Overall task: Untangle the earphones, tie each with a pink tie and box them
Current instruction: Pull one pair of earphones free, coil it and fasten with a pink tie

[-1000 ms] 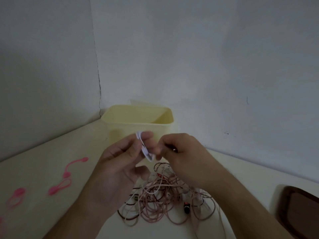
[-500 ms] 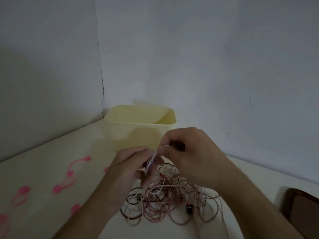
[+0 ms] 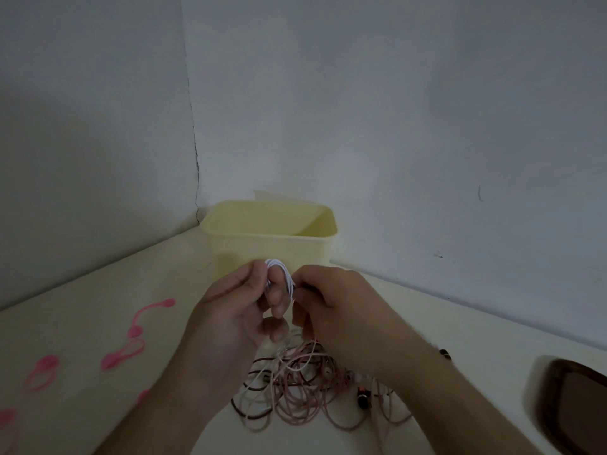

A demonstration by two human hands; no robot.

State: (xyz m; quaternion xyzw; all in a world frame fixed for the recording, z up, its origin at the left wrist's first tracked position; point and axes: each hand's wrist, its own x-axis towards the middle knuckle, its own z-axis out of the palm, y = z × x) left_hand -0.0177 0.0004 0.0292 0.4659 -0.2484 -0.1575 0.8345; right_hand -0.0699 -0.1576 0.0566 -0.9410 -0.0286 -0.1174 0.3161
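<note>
Evidently winding step: left hand (image 3: 230, 310) gripped white earphone coil (image 3: 281, 274) wound round its fingers, right hand (image 3: 331, 300) pinched cord beside it, above tangled heap (image 3: 295, 385). Yellow box (image 3: 269, 247) just behind. Next likely needs pink tie (image 3: 123, 354) from left.

The box (image 3: 269, 247) is pale yellow and plain. The coiled cable (image 3: 279, 274) is white. The tangle of earphones (image 3: 295, 389) mixes pale pink and dark reddish-brown cords, with a black piece marked red. The ties (image 3: 138, 330) are bright pink. The worktop (image 3: 98, 290) is cream, the wall (image 3: 394, 110) grey-white. A tray (image 3: 574, 405) at the right is dark brown.
</note>
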